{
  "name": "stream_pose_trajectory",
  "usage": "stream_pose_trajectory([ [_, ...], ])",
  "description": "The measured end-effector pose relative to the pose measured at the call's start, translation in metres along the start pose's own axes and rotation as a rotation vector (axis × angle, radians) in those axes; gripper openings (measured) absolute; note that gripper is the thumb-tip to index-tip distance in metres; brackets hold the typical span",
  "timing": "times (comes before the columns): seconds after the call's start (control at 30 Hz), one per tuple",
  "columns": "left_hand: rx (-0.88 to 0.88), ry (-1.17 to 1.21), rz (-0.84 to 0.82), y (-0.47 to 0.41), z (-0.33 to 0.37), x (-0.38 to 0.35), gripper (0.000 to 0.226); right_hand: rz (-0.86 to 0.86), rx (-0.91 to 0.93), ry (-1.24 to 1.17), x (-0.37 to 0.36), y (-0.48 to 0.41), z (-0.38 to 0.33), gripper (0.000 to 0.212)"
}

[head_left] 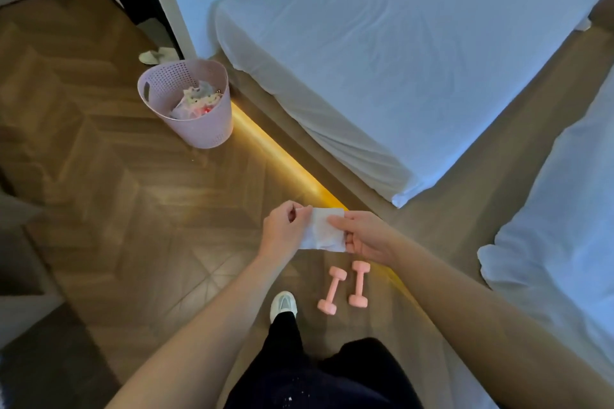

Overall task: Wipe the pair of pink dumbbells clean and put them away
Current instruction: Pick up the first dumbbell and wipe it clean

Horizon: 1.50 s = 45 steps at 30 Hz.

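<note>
Both hands pinch a white wipe [324, 231] held spread between them in front of the body: L hand [282, 232] grips its left edge w/ thumb and curled fingers, R hand [368, 236] grips the right edge, thumb on top. Pink dumbbells [358, 282] lie untouched on the herringbone wood floor [99, 159] below the hands, side by side, just apart, approx. parallel; the left dumbbell [332, 290] is tilted slightly and sits just right of the person's white shoe [282, 304]. An amber light strip [275, 149] runs diagonally along the base of the bed [398, 60], which has a white sheet, and passes near the dumbbells. A pink perforated basket [189, 103] stands well apart at upper left, by the bed corner, w/ crumpled contents that cannot be identified. Pale slippers [156, 55] lie just behind it. More white bedding [564, 209] fills the right edge.
</note>
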<state>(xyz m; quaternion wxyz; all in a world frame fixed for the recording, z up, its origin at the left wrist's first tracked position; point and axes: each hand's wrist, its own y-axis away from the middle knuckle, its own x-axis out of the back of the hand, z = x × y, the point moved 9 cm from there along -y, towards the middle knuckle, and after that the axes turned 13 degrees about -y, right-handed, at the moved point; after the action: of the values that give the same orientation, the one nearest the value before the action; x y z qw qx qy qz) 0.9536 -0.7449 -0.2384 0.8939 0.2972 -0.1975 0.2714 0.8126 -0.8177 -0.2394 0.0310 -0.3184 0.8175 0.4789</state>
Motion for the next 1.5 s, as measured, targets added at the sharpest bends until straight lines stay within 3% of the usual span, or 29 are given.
stream_pose_trajectory([
  [0.3,0.192,0.193,0.089,-0.050,0.000,-0.025,0.024,-0.108,-0.137,0.115,0.026,-0.063,-0.060,0.020],
  [0.57,0.459,0.217,0.515,-0.008,0.005,-0.090,0.021,-0.304,-0.415,0.366,0.080,-0.085,-0.069,0.015],
  [0.7,0.449,0.166,0.642,0.028,0.019,-0.115,0.024,-0.369,-0.413,0.497,0.094,-0.068,-0.065,0.017],
  [0.8,0.441,0.150,0.673,0.055,0.019,-0.123,0.024,-0.425,-0.434,0.571,0.092,-0.049,-0.055,0.026],
  [0.9,0.421,0.148,0.685,0.083,0.012,-0.126,0.023,-0.537,-0.413,0.675,0.079,-0.028,-0.040,0.022],
  [1.07,0.407,0.082,0.746,0.141,-0.001,-0.122,0.027,-0.582,-0.417,0.718,0.071,-0.003,0.009,0.019],
  [1.27,0.498,0.149,0.862,0.180,-0.022,-0.120,0.019,-0.569,-0.506,0.661,0.058,0.004,0.046,0.019],
  [1.5,0.683,0.318,1.005,0.183,-0.063,-0.130,0.018,-0.735,-0.673,0.847,0.014,-0.018,0.081,0.038],
])
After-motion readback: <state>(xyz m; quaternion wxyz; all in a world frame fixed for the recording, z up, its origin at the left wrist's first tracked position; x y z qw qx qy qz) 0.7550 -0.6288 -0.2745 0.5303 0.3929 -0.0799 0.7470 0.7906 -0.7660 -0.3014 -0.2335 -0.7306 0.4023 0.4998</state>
